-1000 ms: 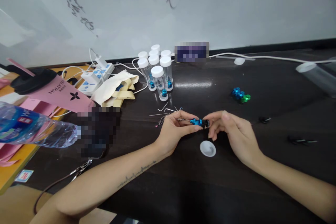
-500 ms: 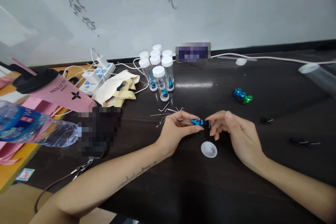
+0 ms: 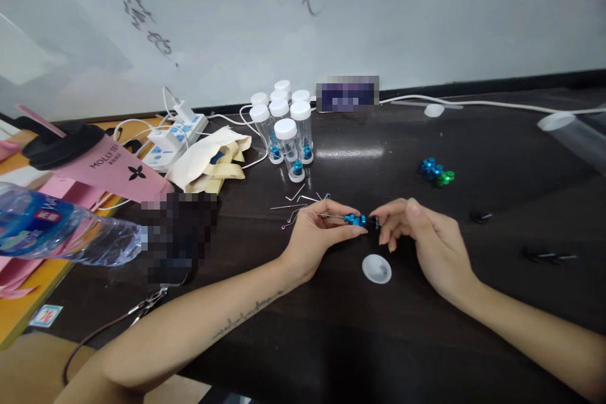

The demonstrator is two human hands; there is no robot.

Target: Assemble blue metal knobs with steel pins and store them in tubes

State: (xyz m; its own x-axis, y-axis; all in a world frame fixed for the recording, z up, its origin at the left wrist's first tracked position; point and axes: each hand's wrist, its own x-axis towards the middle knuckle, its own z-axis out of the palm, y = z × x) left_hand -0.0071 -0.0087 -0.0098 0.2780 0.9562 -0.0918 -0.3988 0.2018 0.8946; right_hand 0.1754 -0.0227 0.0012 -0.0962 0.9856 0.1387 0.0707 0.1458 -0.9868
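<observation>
My left hand [image 3: 318, 233] pinches a thin metal pin threaded with blue beads [image 3: 354, 219], held level just above the dark table [image 3: 303, 341]. My right hand [image 3: 421, 237] meets it from the right, its fingertips closed on a small black piece [image 3: 374, 222] at the pin's end. A white round cap [image 3: 377, 268] lies on the table just below both hands. Loose metal pins [image 3: 298, 202] are scattered behind my left hand.
Several white-capped clear vials [image 3: 286, 132] with blue pieces stand at the back centre. Blue and green beads [image 3: 435, 172] lie to the right, small black parts [image 3: 544, 257] further right. A water bottle [image 3: 61, 230], pink cup [image 3: 95, 161], power strip [image 3: 173, 132] and cloth bag [image 3: 213, 158] crowd the left.
Almost nothing: both hands stay pinched on the beaded pin, with only slight finger shifts and a small camera drift.
</observation>
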